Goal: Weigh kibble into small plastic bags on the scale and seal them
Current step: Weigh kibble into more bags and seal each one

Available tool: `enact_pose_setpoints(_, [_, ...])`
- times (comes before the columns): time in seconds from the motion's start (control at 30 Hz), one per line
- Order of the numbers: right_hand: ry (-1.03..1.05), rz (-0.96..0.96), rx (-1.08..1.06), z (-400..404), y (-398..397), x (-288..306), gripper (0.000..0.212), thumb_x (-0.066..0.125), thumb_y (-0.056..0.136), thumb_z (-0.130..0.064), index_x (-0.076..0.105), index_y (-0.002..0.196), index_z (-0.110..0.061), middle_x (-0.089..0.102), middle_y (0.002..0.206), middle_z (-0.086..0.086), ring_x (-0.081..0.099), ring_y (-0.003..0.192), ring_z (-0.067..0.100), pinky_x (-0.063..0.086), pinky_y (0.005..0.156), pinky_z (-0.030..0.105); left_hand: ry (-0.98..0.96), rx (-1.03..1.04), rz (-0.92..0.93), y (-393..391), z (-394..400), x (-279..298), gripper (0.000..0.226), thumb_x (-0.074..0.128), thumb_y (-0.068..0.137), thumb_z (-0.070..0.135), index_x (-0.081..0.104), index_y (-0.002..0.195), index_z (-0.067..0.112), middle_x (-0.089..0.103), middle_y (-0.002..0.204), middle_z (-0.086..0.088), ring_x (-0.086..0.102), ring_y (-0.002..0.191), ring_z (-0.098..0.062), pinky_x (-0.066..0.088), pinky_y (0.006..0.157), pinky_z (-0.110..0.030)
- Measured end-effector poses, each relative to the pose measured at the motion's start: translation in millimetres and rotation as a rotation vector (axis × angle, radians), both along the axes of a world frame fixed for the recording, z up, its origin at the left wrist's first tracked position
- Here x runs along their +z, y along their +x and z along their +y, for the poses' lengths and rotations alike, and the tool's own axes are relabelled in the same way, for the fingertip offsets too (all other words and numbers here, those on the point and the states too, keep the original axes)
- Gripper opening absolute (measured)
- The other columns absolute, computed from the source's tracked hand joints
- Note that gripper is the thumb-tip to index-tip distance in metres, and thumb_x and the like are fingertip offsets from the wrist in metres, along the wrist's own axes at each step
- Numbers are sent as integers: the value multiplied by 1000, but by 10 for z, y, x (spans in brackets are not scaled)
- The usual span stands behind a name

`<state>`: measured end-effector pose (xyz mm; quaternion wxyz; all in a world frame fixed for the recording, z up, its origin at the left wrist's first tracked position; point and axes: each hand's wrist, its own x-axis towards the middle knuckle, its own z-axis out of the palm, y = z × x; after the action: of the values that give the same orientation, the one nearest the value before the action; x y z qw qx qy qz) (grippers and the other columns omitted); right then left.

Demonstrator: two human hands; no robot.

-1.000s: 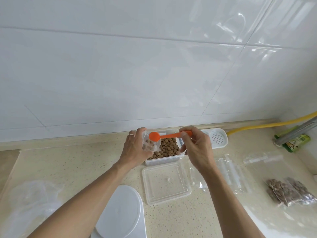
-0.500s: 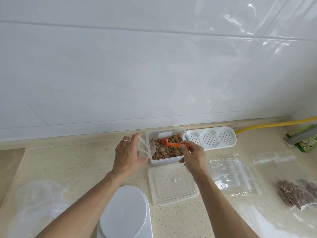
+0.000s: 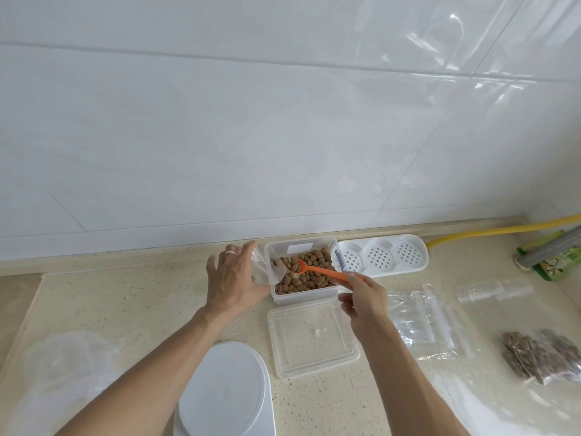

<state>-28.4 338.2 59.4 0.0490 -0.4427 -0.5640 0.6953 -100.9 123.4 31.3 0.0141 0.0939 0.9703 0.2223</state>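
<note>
Speckled counter (image 3: pixel 151 313) carries kibble tub (image 3: pixel 301 298); lid (image 3: pixel 311 336); scale (image 3: pixel 224 394); empty bags (image 3: pixel 421 325); perhaps two filled bags (image 3: pixel 540 357).

Both forearms are bare, with no sleeves showing. The left hand (image 3: pixel 234 280) wears a plain silver ring (image 3: pixel 230 253) on one finger.

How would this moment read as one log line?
step: scooping kibble | right hand: orange scoop in kibble tub | left hand: holds small bag | scale: bare

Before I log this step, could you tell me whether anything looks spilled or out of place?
Nothing stands out: no kibble lies loose on the counter, the container sits upright, and its lid lies flat in front of it.
</note>
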Motion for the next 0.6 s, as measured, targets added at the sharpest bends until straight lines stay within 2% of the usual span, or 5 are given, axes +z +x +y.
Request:
enact_pose_setpoints(0.13, [32,72,12,78,24,251,11,56,97,-10,66,100,-7,76,87,10,53,49,14,43,50,26,-55,9,5,-32,124,89,78,74,67,43,37,134,28,48,127,-9,43,126,-27,16,111,-53])
enact_pose_setpoints(0.23, [125,144,66,41,29,456,11,56,96,-10,68,96,-12,76,87,9,55,49,15,45,50,26,-105,-17,-6,-24,243,143,80,75,69,43,34,136,27,46,131,-10,41,128,-28,17,111,-52])
enact_pose_setpoints(0.33, [379,205,303,-65,75,626,14,56,95,-8,69,94,-15,72,82,9,59,51,16,48,47,24,-34,-37,-5,9,330,184,79,73,72,43,33,138,26,45,131,-10,41,128,-29,22,111,-52])
enact_pose_setpoints(0.43, [598,267,560,-147,110,716,15,58,95,-8,71,94,-16,69,75,7,62,52,15,48,48,21,103,-92,40,53,357,199,73,72,72,34,35,135,23,48,120,-9,46,119,-28,35,103,-45])
enact_pose_setpoints(0.6, [642,330,516,-112,110,801,13,59,96,-11,70,95,-18,68,74,8,66,55,18,50,49,26,151,-95,51,67,290,171,77,75,69,30,34,134,23,48,115,-7,50,109,-27,41,95,-42])
